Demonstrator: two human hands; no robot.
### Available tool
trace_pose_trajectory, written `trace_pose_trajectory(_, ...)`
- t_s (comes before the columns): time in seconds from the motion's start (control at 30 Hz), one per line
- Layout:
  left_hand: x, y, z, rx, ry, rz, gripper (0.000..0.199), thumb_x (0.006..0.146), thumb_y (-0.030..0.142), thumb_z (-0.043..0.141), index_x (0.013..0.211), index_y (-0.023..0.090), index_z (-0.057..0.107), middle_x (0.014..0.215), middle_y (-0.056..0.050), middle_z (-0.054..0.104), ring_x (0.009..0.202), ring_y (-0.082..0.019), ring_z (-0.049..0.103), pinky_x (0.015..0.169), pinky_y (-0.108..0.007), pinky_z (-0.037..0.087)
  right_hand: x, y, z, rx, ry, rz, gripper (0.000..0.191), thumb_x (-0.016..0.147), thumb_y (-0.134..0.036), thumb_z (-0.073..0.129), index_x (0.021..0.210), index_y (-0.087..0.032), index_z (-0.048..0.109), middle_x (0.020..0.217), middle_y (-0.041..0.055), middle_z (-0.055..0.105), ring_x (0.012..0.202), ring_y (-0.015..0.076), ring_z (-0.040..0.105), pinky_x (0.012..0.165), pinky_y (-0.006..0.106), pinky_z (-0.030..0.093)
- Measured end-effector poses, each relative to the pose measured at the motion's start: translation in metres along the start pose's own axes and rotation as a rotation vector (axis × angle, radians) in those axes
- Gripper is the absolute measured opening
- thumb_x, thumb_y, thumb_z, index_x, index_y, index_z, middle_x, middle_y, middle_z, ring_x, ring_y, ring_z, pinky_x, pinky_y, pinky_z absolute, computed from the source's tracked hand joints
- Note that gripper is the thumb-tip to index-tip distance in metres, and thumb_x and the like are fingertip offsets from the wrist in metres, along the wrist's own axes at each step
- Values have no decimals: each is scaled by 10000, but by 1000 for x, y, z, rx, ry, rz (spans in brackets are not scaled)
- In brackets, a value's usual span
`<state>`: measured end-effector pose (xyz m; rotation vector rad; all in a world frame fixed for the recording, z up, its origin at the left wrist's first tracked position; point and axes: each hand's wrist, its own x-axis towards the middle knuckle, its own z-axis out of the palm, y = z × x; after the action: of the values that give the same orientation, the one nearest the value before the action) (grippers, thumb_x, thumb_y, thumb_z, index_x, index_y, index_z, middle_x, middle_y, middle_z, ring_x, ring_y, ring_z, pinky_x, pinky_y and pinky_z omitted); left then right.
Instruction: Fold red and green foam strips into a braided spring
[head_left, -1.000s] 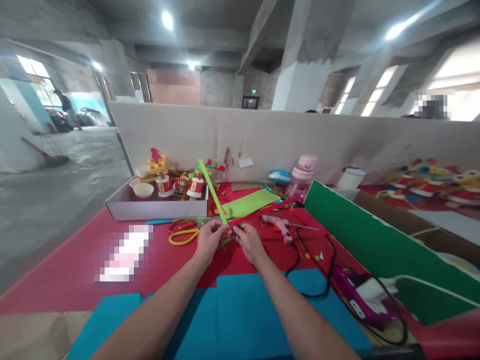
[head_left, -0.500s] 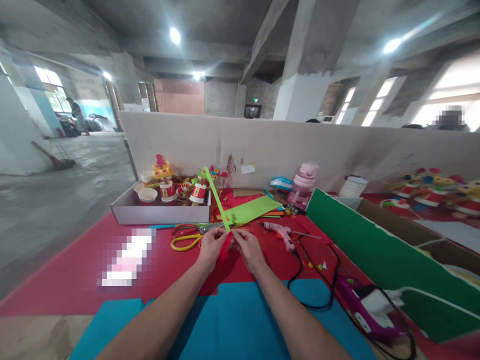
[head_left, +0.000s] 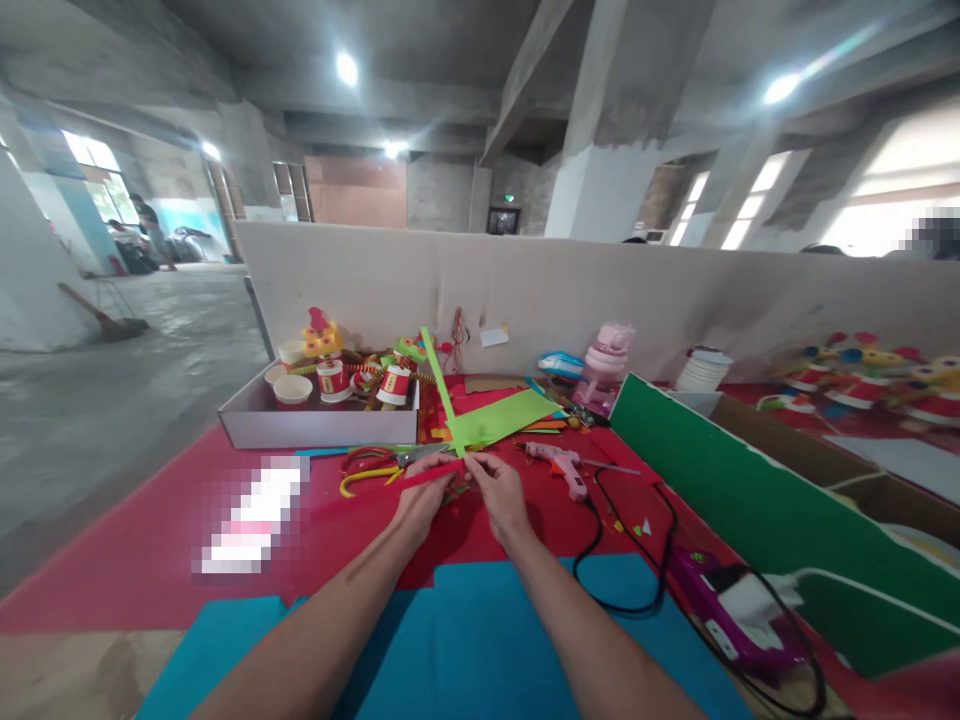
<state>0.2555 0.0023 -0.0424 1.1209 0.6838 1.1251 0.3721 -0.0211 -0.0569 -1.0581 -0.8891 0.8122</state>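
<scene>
Both hands meet over the red table cover, pinching two paper strips where they cross. A bright green strip [head_left: 439,380] rises up and away from the fingertips. A red strip [head_left: 424,474] runs to the left across my left hand [head_left: 427,495], whose fingers are closed on the strips. My right hand [head_left: 495,490] pinches the green strip's near end at the crossing. Just left of my left hand lie scissors [head_left: 367,482] with yellow and red handles. Behind the hands is a wide green paper sheet [head_left: 506,415].
A white box [head_left: 319,428] with paper cups and crafted figures stands back left. To the right are a pink glue gun [head_left: 566,468], its black cable, a purple power strip [head_left: 731,610] and a green-sided box [head_left: 720,500]. Blue sheets [head_left: 495,630] lie under the forearms.
The red strip, earlier pointing down between the hands, now extends left over my left hand. The green strip's top has shifted slightly right.
</scene>
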Motion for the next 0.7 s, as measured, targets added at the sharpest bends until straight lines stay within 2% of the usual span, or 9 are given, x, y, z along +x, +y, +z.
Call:
trace_pose_trajectory(0.17,0,0,0,-6,-55,-5,344,601,349,781,844,165,623,686,-20,653,558,-113,558,537,-228,440,-1,-1,1,41,17,-18,274,696,-446,697,773,-184,693,612,-1,634,594,156,577,584,270,486)
trace_pose_trajectory(0.33,4,-4,-3,-13,16,13,317,635,414,752,731,164,582,576,7,594,508,-101,519,508,-216,405,-2,-3,4,95,-22,58,278,633,-436,748,744,-187,692,608,-6,622,587,143,566,619,280,509)
trace_pose_trajectory(0.47,7,-8,-6,-3,48,10,301,627,408,755,720,176,588,548,23,580,499,-105,520,509,-217,400,-3,-8,4,171,-49,156,320,599,-467,764,723,-183,685,621,-5,620,585,136,562,641,295,520)
trace_pose_trajectory(0.7,5,-4,-4,64,32,34,249,647,377,733,677,178,586,531,25,565,486,-100,484,493,-213,378,-1,-7,1,99,-76,140,321,568,-417,794,754,-175,694,612,-11,633,588,133,574,669,291,510)
